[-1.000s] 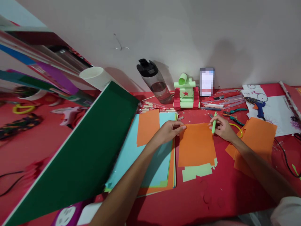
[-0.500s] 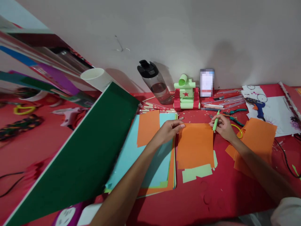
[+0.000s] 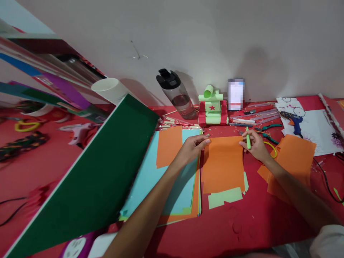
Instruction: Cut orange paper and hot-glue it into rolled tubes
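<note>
From where I stand, the sheet (image 3: 224, 166) lies on the red counter (image 3: 209, 231), a little right of the frame's centre, its far edge between two bare hands. The left hand (image 3: 191, 147) has its grip pinched at the upper left corner, thumb over fingers. The right hand (image 3: 254, 144) has its grip closed round a slim green pen (image 3: 248, 139), the thumb and a fingertip meeting at the upper right corner; how firmly they press the sheet there, I can't tell.

It should handle as next to nothing in weight: thin, bendy, fairly dry to the touch, I'd judge, so more apt to crease or tear than to slip. The two far corners look the best places to take it, with a light pinch; a hard squeeze in the middle would likely leave a mark.

As for looks, it is plain matt orange, nearly square to my eye, with no drawing that I can make out. A faint shading runs across near the top, and a second edge shows at its left side; whether that is a fold or another layer is unclear. Pale green scraps (image 3: 225, 198) peep out at the near edge, and more orange paper (image 3: 297, 161) lies farther right.
</note>
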Demonstrator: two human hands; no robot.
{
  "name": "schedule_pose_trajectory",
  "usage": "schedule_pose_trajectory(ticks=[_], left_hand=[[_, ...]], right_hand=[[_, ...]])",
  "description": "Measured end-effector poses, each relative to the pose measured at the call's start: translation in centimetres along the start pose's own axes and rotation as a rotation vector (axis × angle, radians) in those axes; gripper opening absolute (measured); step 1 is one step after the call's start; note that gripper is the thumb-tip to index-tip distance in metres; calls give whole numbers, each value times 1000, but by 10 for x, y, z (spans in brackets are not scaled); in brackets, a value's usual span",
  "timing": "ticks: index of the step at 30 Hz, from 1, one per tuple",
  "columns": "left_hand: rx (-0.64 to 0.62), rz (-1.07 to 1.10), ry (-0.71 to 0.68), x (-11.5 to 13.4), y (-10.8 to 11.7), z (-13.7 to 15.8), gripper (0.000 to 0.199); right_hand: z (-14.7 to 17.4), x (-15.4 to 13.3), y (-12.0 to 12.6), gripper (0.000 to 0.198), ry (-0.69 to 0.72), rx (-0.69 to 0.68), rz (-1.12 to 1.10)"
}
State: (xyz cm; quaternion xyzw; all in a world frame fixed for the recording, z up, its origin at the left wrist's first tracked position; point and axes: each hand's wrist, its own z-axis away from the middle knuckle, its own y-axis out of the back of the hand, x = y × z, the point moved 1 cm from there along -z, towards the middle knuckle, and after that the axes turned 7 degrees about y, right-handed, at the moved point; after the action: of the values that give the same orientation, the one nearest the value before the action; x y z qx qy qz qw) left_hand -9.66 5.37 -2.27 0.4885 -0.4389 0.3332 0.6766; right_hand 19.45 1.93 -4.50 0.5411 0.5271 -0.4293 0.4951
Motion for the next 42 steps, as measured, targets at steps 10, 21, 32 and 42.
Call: schedule_pose_trajectory(ticks=[10,21,32,42], left_hand=[[-73,79,91,-14,-10,-3,30],[-103,51,113,-16,-14,-5,40],[-120,40,101,-20,-13,-6,43],[-135,-33,52,-18,-15,-3,53]], right_hand=[[-4,-2,-2,45,-68,118,-93],[-4,-7,0,43,-92,118,-61],[-4,-7,1,42,-69,118,-49],[-3,-5,1,40,-47,122,-49]])
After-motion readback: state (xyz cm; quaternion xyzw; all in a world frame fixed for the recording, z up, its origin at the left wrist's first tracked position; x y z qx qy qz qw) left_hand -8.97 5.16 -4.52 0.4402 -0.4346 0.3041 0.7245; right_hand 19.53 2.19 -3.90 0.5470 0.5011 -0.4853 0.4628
